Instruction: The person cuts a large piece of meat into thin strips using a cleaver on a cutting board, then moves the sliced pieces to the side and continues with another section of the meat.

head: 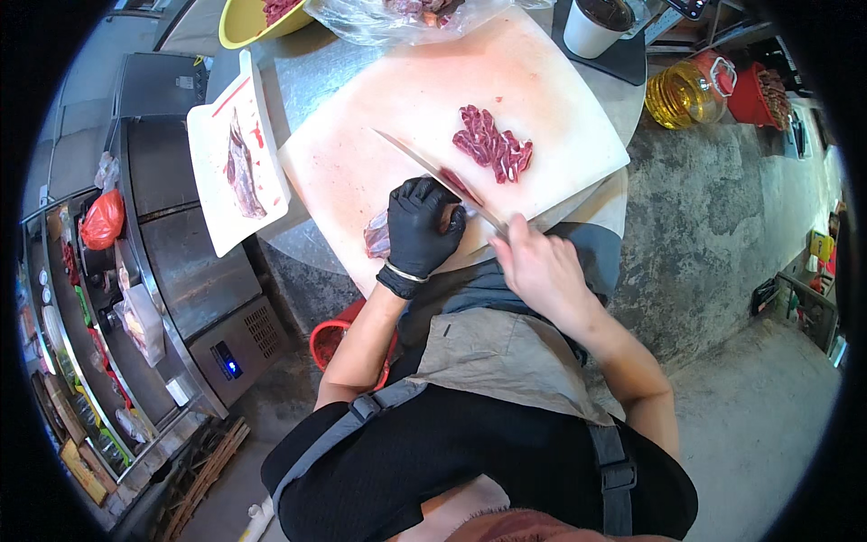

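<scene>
My left hand [425, 220], in a black glove, presses a piece of raw meat [377, 236] against the white cutting board [352, 162]. Most of that piece is hidden under the glove. My bare right hand [542, 267] grips a long knife; its handle is covered by my fingers. The knife blade [427, 166] points away to the upper left, close beside my gloved fingers. A thin dark red slice of meat [460, 186] lies along the blade's far side. Farther right on the board rests a small group of overlapping meat slices [493, 144].
A white tray [206, 169] with a long meat strip stands left of the board. Beyond the board are a yellow bowl [234, 24], a clear plastic bag [352, 24] of meat and a white cup [586, 34]. A red bucket [325, 332] stands below; an oil jug [677, 95] is at right.
</scene>
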The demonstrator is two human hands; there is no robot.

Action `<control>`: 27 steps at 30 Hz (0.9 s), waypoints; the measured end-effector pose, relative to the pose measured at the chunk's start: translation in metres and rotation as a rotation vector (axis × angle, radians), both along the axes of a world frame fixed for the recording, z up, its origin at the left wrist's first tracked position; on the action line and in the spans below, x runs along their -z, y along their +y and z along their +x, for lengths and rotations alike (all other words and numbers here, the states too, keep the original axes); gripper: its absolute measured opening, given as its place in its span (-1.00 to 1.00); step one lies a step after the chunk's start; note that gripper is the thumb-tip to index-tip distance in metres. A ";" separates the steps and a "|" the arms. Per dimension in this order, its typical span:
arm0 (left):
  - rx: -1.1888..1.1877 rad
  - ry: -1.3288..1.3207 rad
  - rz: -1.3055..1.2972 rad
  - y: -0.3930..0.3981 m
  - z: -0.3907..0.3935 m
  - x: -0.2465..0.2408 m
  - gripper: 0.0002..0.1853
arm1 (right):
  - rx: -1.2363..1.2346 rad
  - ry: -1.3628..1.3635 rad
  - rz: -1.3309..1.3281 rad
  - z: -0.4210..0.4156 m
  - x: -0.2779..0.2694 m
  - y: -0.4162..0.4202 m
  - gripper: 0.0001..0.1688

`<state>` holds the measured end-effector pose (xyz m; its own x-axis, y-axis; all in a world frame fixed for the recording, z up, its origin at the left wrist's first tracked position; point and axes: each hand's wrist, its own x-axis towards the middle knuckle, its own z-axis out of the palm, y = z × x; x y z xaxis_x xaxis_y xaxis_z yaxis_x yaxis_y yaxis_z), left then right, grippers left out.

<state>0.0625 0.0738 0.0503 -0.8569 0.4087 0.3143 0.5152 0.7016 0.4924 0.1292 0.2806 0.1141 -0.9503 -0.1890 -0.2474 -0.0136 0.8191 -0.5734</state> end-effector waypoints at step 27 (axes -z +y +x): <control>0.065 0.072 0.084 -0.003 0.004 0.003 -0.75 | 0.654 -0.389 -0.955 0.020 0.025 0.090 -0.50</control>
